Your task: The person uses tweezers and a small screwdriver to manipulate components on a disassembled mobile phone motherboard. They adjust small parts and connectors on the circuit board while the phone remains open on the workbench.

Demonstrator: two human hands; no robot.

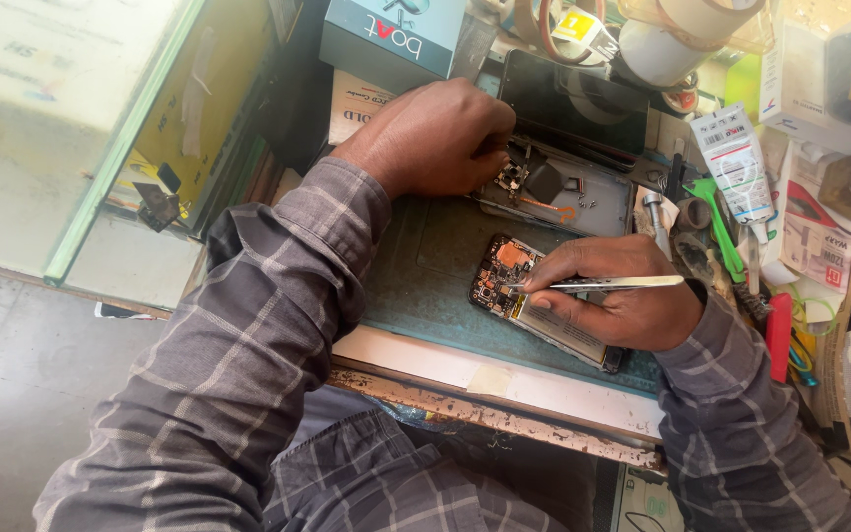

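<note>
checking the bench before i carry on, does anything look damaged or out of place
The bench's front edge is chipped and peeling. Otherwise only the opened phone under the right hand's tweezers.

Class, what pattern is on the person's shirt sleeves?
Grey plaid checks on the sleeve, seen in the head view.

Bright daylight enters from the upper right, washing out the tape rolls (687, 34) and packaging there. The pale counter surface (41, 108) at upper left is overexposed and soft. Both hands cast short, soft shadows onto the green work mat (425, 276). The metal tweezers (608, 284) show a glint. Centre detail is sharp; the edges are slightly blurred and bowed by the wide lens.
</note>
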